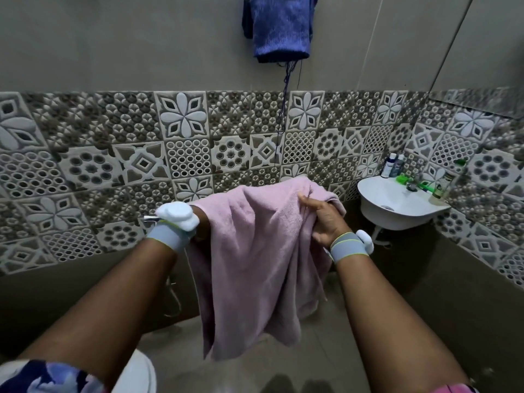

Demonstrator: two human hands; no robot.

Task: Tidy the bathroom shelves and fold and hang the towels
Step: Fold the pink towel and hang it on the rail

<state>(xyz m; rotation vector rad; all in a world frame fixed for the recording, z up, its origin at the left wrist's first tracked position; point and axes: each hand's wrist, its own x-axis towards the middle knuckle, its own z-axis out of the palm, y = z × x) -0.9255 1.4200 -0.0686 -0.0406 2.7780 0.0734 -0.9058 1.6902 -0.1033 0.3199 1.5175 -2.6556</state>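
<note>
No readable writing anywhere: the two bottles (392,165) at the back of the sink (397,211) carry labels, but they're too small & blurred to read. The pink towel (255,251) hangs mid-frame in front of the tiled wall, bunched at the top, w/ its long end dropping toward the floor; terry cloth, soft creases. The right hand (326,219) grips its upper right fold, fingers curled into the cloth. The left hand (202,224) is mostly hidden behind the towel's left edge, so can't tell if its fingers are apart or clamped. Both wrists wear grey bands w/ white plastic units. A chrome rail end (150,218) pokes out just left of the left wrist; the rest is hidden, so unclear whether the towel lies over it. A blue towel (279,26) hangs up top, cut off by the frame edge, loose threads trailing down. Wall tiles (184,114) are embossed, grey/white floral & circle patterns. The sink is white, rounded, wall-mounted; a green item (404,178) on its rim is hard to make out. White toilet (140,370) at btm left, partly cut off.
</note>
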